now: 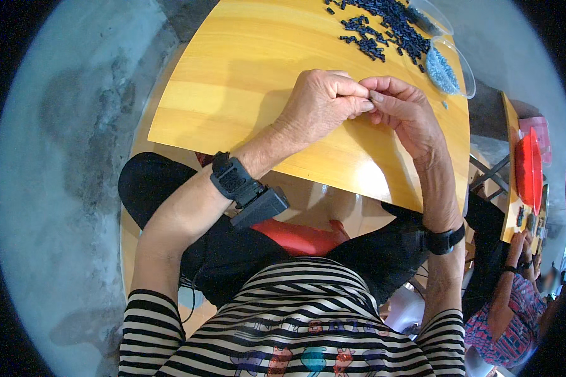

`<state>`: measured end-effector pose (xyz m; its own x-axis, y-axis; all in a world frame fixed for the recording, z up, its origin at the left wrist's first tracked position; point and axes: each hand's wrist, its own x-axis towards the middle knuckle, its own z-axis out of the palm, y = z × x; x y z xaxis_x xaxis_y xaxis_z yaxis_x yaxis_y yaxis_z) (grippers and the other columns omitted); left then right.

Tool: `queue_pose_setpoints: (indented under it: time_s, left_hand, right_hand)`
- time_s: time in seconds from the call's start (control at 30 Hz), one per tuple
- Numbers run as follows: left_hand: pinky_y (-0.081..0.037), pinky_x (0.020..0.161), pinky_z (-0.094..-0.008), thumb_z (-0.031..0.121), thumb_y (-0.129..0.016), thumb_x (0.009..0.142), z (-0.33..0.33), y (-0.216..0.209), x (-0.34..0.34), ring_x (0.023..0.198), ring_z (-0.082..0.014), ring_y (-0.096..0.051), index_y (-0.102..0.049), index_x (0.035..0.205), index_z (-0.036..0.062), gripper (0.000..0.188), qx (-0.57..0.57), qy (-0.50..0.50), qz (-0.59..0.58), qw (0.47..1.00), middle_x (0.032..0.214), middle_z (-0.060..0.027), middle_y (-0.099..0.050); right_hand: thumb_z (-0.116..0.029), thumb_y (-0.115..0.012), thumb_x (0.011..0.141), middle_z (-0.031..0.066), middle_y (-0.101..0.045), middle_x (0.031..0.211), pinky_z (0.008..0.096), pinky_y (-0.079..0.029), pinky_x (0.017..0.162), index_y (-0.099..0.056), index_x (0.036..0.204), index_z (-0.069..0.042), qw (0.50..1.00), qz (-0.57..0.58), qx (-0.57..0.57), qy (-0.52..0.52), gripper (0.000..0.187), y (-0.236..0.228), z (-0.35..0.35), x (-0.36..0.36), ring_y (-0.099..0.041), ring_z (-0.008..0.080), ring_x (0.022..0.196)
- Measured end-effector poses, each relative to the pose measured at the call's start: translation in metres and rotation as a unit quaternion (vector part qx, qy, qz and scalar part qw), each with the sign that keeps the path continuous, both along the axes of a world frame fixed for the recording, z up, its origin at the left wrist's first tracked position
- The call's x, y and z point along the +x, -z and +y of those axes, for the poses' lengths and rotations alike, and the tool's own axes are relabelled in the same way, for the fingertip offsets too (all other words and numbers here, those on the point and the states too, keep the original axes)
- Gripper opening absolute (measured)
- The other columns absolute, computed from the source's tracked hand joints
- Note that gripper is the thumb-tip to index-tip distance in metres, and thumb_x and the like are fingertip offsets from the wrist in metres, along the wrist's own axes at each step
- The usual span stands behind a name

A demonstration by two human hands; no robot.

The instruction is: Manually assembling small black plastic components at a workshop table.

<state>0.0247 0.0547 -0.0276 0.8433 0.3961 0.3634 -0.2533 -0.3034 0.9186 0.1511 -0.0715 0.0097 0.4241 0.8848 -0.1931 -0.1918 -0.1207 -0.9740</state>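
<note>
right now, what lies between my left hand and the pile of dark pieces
In the head view, only bare yellow tabletop lies between your left hand and the dark pieces.

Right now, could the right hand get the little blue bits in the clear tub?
Probably yes: the right hand is close by, and nothing big seems to stand between it and the blue bits in the clear tub. It's pinched up against the left hand, though.

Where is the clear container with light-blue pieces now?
In the head view, the container is at the upper right, by the edge of the table, beside the dark pieces and beyond the right hand.
</note>
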Motion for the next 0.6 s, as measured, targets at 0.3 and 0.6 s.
queue_pose_setpoints:
  time_s: [0.3, 0.6]
  left_hand:
    - [-0.047, 0.055, -0.0252, 0.010, -0.068, 0.076, 0.006, 0.000, 0.018, 0.062, -0.0130, -0.060, -0.071, 0.083, 0.0052, 0.009, 0.138, -0.056, 0.032, 0.988, 0.070, -0.0084, -0.065]
    - [-0.043, 0.069, -0.0314, 0.018, -0.072, 0.068, 0.020, 0.006, 0.044, 0.067, -0.0217, -0.055, -0.070, 0.072, 0.0091, 0.010, 0.272, -0.113, -0.036, 0.955, 0.071, -0.0024, -0.065]
  right_hand:
    - [-0.006, -0.060, 0.084, 0.0033, -0.063, 0.083, 0.0179, -0.044, 0.053, -0.062, 0.099, -0.001, 1.000, -0.022, -0.010, 0.008, 0.017, 0.014, 0.009, 0.024, -0.055, 0.0070, 0.062]
    - [-0.011, -0.064, 0.083, -0.0018, -0.055, 0.066, 0.0168, -0.033, 0.042, -0.063, 0.095, -0.001, 0.997, -0.060, -0.027, 0.029, 0.015, 0.012, 0.015, 0.037, -0.045, 0.0037, 0.050]
